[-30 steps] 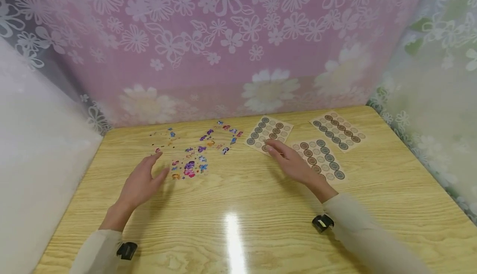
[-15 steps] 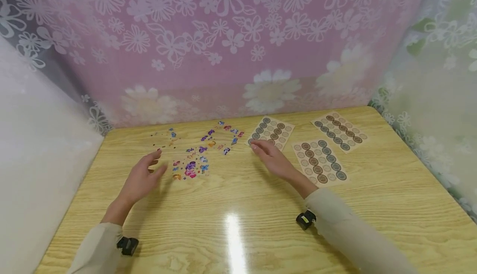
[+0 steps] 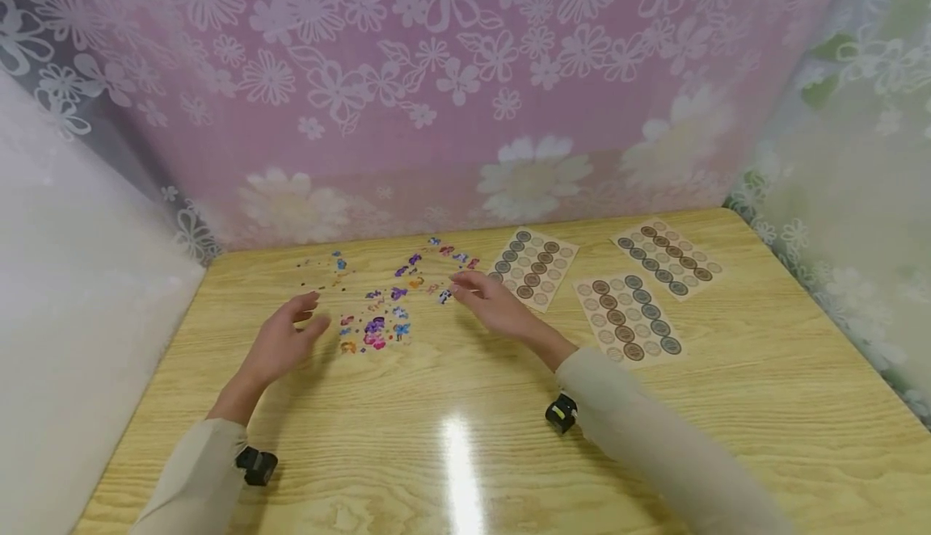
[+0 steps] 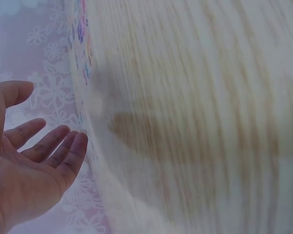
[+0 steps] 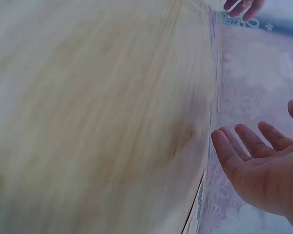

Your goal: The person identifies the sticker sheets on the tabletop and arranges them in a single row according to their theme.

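Note:
In the head view my left hand (image 3: 280, 343) hovers over the table's left side, fingers relaxed and thumb apart, holding nothing. Just right of it lies a clear sticker sheet of small colorful figures (image 3: 374, 333). My right hand (image 3: 494, 306) hangs over the table near the middle, its fingertips overlapping the right edge of another group of figure stickers (image 3: 414, 283). Its palm looks bare in the right wrist view (image 5: 263, 170), fingers loosely spread. The left wrist view shows the left palm (image 4: 34, 180) holding nothing too.
Three beige sheets of round brown and grey stickers lie at the right: one near the right hand (image 3: 541, 264), one in front (image 3: 629, 321), one at the back right (image 3: 665, 256). A sparser sticker group (image 3: 338, 264) lies back left. A flowered pink curtain (image 3: 436, 115) hangs behind the table.
My right hand has moved left, from over the beige round-sticker sheets to beside the colorful stickers, uncovering the beige sheets. The left hand has stayed nearly in place.

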`<action>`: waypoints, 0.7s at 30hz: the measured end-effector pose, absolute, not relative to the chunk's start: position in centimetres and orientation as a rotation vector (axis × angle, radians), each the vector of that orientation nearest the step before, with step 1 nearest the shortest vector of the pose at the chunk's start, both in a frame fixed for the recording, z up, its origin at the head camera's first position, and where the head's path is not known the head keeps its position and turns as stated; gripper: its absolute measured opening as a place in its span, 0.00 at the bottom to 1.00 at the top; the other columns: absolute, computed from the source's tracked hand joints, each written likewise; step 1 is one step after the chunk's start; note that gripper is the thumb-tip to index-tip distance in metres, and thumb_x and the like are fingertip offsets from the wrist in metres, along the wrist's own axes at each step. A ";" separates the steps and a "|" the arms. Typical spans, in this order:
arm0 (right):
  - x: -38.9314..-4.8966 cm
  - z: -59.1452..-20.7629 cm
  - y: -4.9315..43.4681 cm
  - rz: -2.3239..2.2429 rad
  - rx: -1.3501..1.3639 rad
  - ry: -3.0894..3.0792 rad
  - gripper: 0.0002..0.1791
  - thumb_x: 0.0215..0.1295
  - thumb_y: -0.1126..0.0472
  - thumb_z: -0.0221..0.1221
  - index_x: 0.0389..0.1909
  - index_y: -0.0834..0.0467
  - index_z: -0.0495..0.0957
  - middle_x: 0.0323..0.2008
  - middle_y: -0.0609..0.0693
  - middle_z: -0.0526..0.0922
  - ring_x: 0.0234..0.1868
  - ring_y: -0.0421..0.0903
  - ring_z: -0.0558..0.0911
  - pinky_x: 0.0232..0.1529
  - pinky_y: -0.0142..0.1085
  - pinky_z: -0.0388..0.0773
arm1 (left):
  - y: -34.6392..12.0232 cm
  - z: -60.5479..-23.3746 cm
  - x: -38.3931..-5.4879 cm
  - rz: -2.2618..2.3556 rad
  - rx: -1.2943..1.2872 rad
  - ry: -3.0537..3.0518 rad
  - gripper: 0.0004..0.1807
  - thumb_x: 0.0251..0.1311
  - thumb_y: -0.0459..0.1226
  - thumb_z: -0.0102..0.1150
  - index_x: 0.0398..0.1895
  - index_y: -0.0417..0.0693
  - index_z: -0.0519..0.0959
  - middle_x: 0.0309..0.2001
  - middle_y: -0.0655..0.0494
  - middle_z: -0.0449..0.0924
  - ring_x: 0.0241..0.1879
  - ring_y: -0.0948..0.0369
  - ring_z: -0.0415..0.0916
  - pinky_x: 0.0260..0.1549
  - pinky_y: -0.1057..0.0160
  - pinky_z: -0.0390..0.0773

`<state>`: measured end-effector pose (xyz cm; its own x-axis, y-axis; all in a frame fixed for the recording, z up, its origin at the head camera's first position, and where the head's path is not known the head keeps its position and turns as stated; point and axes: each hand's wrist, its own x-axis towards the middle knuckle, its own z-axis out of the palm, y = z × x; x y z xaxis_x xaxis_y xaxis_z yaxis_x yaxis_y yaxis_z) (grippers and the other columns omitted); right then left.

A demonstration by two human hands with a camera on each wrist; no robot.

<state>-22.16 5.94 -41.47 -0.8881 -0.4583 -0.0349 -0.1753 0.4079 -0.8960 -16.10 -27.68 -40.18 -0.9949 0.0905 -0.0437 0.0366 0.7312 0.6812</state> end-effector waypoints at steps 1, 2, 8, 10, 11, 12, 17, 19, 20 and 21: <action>-22.3 -41.4 5.5 -1.462 -0.557 2.384 0.28 0.74 0.47 0.47 0.68 0.57 0.64 0.62 0.51 0.71 0.60 0.51 0.72 0.55 0.46 0.71 | -27.6 -40.3 -16.2 1.117 0.105 2.855 0.33 0.71 0.45 0.49 0.71 0.35 0.56 0.66 0.33 0.60 0.61 0.38 0.62 0.54 0.39 0.66; -22.3 -41.4 5.1 -1.446 -0.557 2.380 0.28 0.73 0.47 0.48 0.68 0.57 0.64 0.62 0.51 0.70 0.60 0.51 0.72 0.55 0.46 0.71 | -27.6 -40.4 -16.3 1.117 0.104 2.854 0.33 0.70 0.45 0.50 0.71 0.35 0.56 0.65 0.33 0.60 0.61 0.37 0.63 0.53 0.39 0.66; -22.7 -41.0 2.9 -1.388 -0.555 2.367 0.32 0.70 0.48 0.54 0.69 0.58 0.63 0.63 0.54 0.69 0.59 0.51 0.72 0.55 0.45 0.71 | -27.5 -40.9 -16.9 1.103 0.108 2.861 0.34 0.68 0.43 0.54 0.71 0.35 0.57 0.61 0.32 0.65 0.58 0.37 0.66 0.51 0.40 0.69; -22.8 -41.1 2.1 -1.379 -0.551 2.374 0.32 0.69 0.48 0.56 0.69 0.59 0.62 0.63 0.54 0.69 0.58 0.51 0.72 0.55 0.44 0.71 | -27.5 -41.1 -17.2 1.096 0.103 2.869 0.34 0.67 0.42 0.55 0.70 0.34 0.57 0.60 0.32 0.66 0.56 0.38 0.67 0.50 0.40 0.70; -22.8 -41.2 1.8 -1.373 -0.547 2.377 0.32 0.69 0.49 0.56 0.69 0.59 0.62 0.63 0.54 0.69 0.58 0.51 0.73 0.54 0.44 0.71 | -27.5 -41.2 -17.3 1.094 0.101 2.871 0.34 0.67 0.41 0.55 0.70 0.34 0.58 0.59 0.32 0.67 0.56 0.38 0.68 0.50 0.41 0.70; -22.9 -41.2 1.4 -1.368 -0.541 2.380 0.33 0.69 0.49 0.57 0.69 0.59 0.62 0.62 0.55 0.70 0.57 0.51 0.73 0.54 0.44 0.71 | -27.5 -41.3 -17.4 1.098 0.095 2.868 0.33 0.67 0.41 0.56 0.70 0.34 0.58 0.59 0.32 0.67 0.55 0.38 0.68 0.49 0.41 0.71; -23.0 -41.7 -0.3 -1.341 -0.515 2.404 0.31 0.68 0.52 0.58 0.68 0.60 0.64 0.60 0.56 0.72 0.57 0.52 0.73 0.55 0.44 0.71 | -27.3 -41.5 -17.9 1.086 0.069 2.859 0.33 0.66 0.39 0.56 0.69 0.33 0.58 0.56 0.33 0.69 0.53 0.41 0.71 0.47 0.44 0.74; -23.1 -41.8 -0.8 -1.337 -0.494 2.424 0.30 0.67 0.52 0.59 0.67 0.60 0.65 0.58 0.55 0.73 0.57 0.52 0.74 0.55 0.43 0.72 | -27.2 -41.4 -18.0 1.074 0.049 2.859 0.33 0.67 0.40 0.56 0.69 0.33 0.59 0.55 0.33 0.70 0.52 0.41 0.72 0.45 0.45 0.75; -23.2 -41.8 -1.1 -1.339 -0.475 2.431 0.30 0.67 0.52 0.59 0.66 0.60 0.66 0.58 0.55 0.73 0.56 0.52 0.74 0.55 0.43 0.72 | -27.1 -41.3 -18.1 1.063 0.040 2.861 0.33 0.66 0.40 0.56 0.69 0.33 0.59 0.55 0.34 0.70 0.52 0.42 0.72 0.45 0.45 0.75; -23.3 -41.8 -1.4 -1.340 -0.459 2.439 0.30 0.67 0.52 0.59 0.66 0.60 0.66 0.57 0.55 0.74 0.56 0.51 0.74 0.54 0.43 0.72 | -27.0 -41.3 -18.2 1.058 0.034 2.863 0.34 0.66 0.41 0.57 0.69 0.33 0.59 0.55 0.34 0.71 0.52 0.42 0.72 0.44 0.46 0.75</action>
